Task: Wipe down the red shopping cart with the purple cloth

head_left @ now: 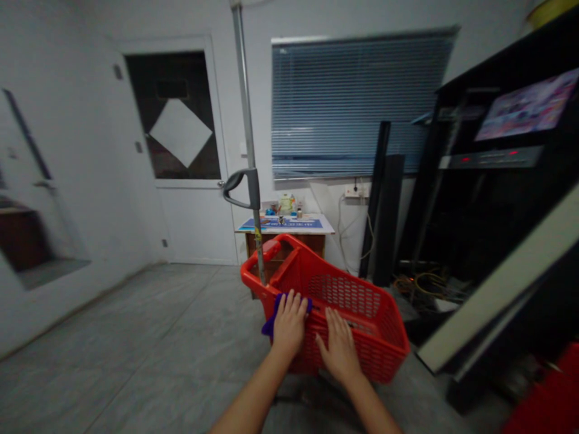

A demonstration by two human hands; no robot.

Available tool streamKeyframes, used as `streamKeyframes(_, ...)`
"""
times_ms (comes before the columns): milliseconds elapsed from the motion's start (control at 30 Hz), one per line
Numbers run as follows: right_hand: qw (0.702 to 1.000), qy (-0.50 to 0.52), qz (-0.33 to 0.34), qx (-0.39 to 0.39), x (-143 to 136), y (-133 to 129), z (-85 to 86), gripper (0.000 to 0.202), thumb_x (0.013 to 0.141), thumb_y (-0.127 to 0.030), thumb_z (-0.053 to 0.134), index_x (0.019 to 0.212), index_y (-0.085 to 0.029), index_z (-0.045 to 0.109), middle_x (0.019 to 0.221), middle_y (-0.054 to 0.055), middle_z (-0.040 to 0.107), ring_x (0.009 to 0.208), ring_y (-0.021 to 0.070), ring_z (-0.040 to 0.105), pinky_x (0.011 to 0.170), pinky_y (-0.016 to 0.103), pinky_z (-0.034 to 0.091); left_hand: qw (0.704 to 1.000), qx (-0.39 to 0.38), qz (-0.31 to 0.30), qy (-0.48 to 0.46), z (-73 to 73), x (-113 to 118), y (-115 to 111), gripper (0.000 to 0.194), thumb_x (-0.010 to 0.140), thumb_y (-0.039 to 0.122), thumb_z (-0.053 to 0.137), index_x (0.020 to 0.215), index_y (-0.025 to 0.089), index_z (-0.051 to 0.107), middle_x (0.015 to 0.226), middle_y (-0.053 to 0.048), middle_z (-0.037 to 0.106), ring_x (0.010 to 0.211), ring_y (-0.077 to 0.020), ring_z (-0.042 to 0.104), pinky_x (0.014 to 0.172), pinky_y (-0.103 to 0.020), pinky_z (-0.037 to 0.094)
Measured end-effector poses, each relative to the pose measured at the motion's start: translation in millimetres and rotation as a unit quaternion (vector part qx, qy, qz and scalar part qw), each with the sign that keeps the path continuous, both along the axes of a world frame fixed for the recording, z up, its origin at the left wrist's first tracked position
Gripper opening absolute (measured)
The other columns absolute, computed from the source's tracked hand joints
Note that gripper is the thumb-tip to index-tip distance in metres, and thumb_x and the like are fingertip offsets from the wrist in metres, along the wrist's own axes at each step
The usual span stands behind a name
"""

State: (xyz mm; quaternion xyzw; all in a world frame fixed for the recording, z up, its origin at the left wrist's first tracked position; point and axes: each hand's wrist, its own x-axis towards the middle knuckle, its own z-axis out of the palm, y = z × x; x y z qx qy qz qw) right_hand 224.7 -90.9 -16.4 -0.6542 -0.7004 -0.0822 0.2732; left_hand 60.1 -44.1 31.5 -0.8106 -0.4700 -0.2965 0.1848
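A red plastic shopping cart (376,355) with slotted walls stands in front of me. My left hand (289,325) presses a purple cloth (268,327) over the cart's near rim, its fingers bent across the edge. Part of the cloth hangs out to the left of the hand and a corner shows past the fingertips. Further right on the same rim lies my right hand (341,348), its fingers stretched out and thumb apart, with nothing in it. A tall metal pole (246,108) with a grey loop handle (254,188) rises at the cart's left end.
Behind the cart is a small table (329,226) bearing a blue printed sheet and several small items. Dark racks with a lit screen (527,105) stand at right, near tangled cables (427,282) and a leaning pale panel (502,283). A white door (194,220) is at back left.
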Motion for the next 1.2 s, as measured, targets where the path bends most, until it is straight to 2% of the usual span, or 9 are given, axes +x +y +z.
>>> streamKeyframes(233, 1.0, 0.012, 0.009, 0.011, -2, 0, 1.1, 0.063, 0.091, -0.042, 0.038, 0.146, -0.011, 0.034, 0.149, 0.012, 0.039, 0.141, 0.0254, 0.028, 0.115, 0.045, 0.025, 0.999, -0.001, -0.034, 0.041, 8.1, -4, -1, 0.036, 0.097, 0.03, 0.045, 0.131, 0.025, 0.055, 0.136, -0.005, 0.058, 0.134, -0.0236, 0.044, 0.115, -0.047, 0.028)
streamKeyframes(367, 1.0, 0.01, 0.011, 0.002, -1, -1, 2.7, 0.062, 0.093, -0.043, 0.036, 0.145, -0.009, 0.036, 0.149, 0.013, 0.039, 0.14, 0.0254, 0.031, 0.115, 0.044, 0.025, 1.0, 0.002, 0.003, 0.011, 13.6, -10, 1, 0.036, 0.097, 0.033, 0.045, 0.129, 0.023, 0.057, 0.137, -0.007, 0.058, 0.135, -0.0246, 0.042, 0.116, -0.049, 0.025)
streamKeyframes(467, 1.0, 0.009, 0.014, 0.002, -2, -1, 2.7, 0.063, 0.093, -0.044, 0.036, 0.145, -0.008, 0.036, 0.149, 0.013, 0.04, 0.139, 0.0256, 0.032, 0.115, 0.044, 0.025, 1.0, 0.002, 0.026, -0.016, 9.2, -3, -3, 0.036, 0.097, 0.034, 0.045, 0.13, 0.023, 0.056, 0.139, -0.007, 0.055, 0.137, -0.0257, 0.039, 0.116, -0.05, 0.024)
streamKeyframes(667, 1.0, 0.008, 0.024, 0.012, 0, -2, 1.7, 0.061, 0.093, -0.042, 0.035, 0.144, -0.009, 0.037, 0.149, 0.012, 0.04, 0.139, 0.025, 0.032, 0.115, 0.044, 0.025, 0.999, -0.014, -0.041, 0.033, 4.1, 4, -5, 0.037, 0.097, 0.033, 0.046, 0.132, 0.026, 0.053, 0.138, -0.004, 0.056, 0.135, -0.0238, 0.042, 0.115, -0.048, 0.028)
streamKeyframes(800, 0.999, 0.015, 0.028, 0.016, 0, 0, -1.5, 0.062, 0.092, -0.042, 0.037, 0.146, -0.011, 0.034, 0.149, 0.012, 0.04, 0.14, 0.0251, 0.031, 0.115, 0.045, 0.026, 1.0, -0.012, -0.002, 0.014, 10.2, -3, -3, 0.036, 0.097, 0.031, 0.044, 0.13, 0.024, 0.055, 0.138, -0.006, 0.056, 0.136, -0.0241, 0.04, 0.116, -0.049, 0.026)
streamKeyframes(900, 0.999, 0.018, 0.025, 0.022, -1, 2, -4.6, 0.064, 0.091, -0.041, 0.039, 0.147, -0.011, 0.033, 0.15, 0.011, 0.038, 0.141, 0.0257, 0.03, 0.115, 0.045, 0.026, 1.0, -0.012, 0.024, -0.012, 7.3, 0, -4, 0.035, 0.097, 0.027, 0.044, 0.129, 0.022, 0.057, 0.138, -0.006, 0.056, 0.136, -0.0255, 0.04, 0.116, -0.05, 0.027)
streamKeyframes(1000, 0.999, 0.019, 0.026, 0.027, -2, 2, -5.8, 0.064, 0.09, -0.042, 0.04, 0.147, -0.014, 0.032, 0.151, 0.011, 0.038, 0.141, 0.026, 0.029, 0.115, 0.045, 0.025, 1.0, -0.01, -0.01, -0.007, 1.1, 6, -4, 0.035, 0.097, 0.028, 0.044, 0.129, 0.023, 0.056, 0.136, -0.006, 0.058, 0.135, -0.0257, 0.042, 0.115, -0.051, 0.028)
streamKeyframes(1100, 0.999, 0.018, 0.026, 0.026, -1, 1, -4.3, 0.064, 0.091, -0.042, 0.039, 0.148, -0.014, 0.032, 0.15, 0.01, 0.038, 0.141, 0.0259, 0.03, 0.116, 0.045, 0.024, 0.998, -0.013, -0.057, 0.022, 2.5, 4, -2, 0.037, 0.097, 0.03, 0.045, 0.132, 0.025, 0.054, 0.136, -0.006, 0.058, 0.134, -0.0248, 0.044, 0.115, -0.051, 0.028)
streamKeyframes(1200, 0.999, 0.017, 0.028, 0.016, 0, 0, -2.1, 0.064, 0.091, -0.042, 0.039, 0.148, -0.014, 0.03, 0.15, 0.011, 0.038, 0.141, 0.0253, 0.03, 0.115, 0.045, 0.025, 0.999, -0.016, -0.04, 0.021, 11.1, -4, -1, 0.036, 0.097, 0.031, 0.045, 0.13, 0.024, 0.056, 0.134, -0.007, 0.059, 0.133, -0.0249, 0.044, 0.115, -0.051, 0.027)
